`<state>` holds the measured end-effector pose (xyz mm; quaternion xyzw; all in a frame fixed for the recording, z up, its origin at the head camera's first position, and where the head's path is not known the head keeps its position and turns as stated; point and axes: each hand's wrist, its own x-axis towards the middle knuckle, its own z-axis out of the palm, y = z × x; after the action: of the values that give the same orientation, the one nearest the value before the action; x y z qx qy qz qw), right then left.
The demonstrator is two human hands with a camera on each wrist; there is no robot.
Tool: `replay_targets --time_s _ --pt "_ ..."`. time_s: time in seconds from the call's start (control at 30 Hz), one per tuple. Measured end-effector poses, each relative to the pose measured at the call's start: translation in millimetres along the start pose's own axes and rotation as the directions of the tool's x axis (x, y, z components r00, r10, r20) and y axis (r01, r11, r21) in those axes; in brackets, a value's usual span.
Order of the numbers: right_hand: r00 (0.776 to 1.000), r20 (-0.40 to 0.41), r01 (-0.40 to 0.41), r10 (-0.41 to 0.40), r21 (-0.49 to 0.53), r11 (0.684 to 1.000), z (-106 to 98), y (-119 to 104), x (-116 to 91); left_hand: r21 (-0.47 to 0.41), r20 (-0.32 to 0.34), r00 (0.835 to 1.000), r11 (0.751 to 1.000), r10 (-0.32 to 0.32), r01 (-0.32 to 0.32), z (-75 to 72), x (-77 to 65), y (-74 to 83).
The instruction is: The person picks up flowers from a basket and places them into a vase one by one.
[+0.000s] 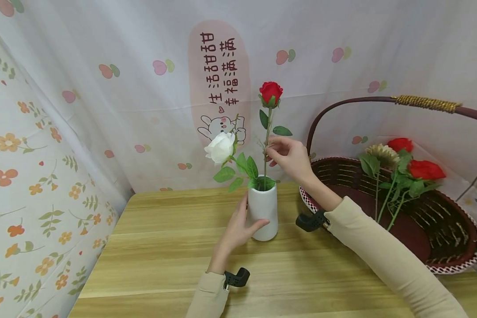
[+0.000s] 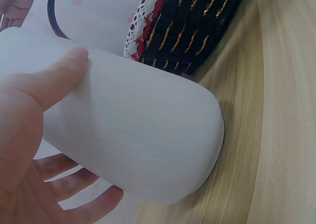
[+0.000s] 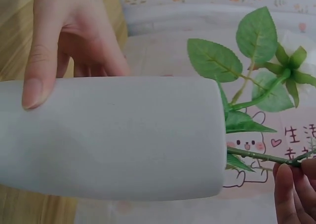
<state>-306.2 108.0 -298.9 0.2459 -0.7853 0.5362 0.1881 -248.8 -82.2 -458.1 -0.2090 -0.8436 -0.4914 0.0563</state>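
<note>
Left hand [image 1: 238, 227] grasps white vase [image 1: 263, 216] | right hand [image 1: 290, 157] pinches upright red rose [image 1: 270, 93] by stem [image 1: 268, 126] | white rose [image 1: 220, 148] leans left | basket [image 1: 405, 243] to right

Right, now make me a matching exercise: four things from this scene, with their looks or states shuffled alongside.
Column one:
1. White rose
2. Basket
3. Left hand
4. Right hand

Column two:
A. Gripping the vase
B. Dark, with a gold-wrapped handle
C. Pinching a red rose by its stem
D. Leaning left out of the vase

Pairs: 1-D, 2-B, 3-A, 4-C
</note>
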Motion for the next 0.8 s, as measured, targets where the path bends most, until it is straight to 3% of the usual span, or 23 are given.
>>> replay_targets --time_s 0.33,0.8 --pt "0.997 0.064 -0.035 0.033 0.022 0.999 8 11 -8 0.0 -0.002 1.0 1.0 -0.001 0.001 -0.4 1.2 0.6" --pt "0.989 0.135 -0.058 0.063 -0.04 0.998 15 19 -19 -0.015 0.005 1.0 1.0 0.008 -0.008 0.2 0.3 0.4"
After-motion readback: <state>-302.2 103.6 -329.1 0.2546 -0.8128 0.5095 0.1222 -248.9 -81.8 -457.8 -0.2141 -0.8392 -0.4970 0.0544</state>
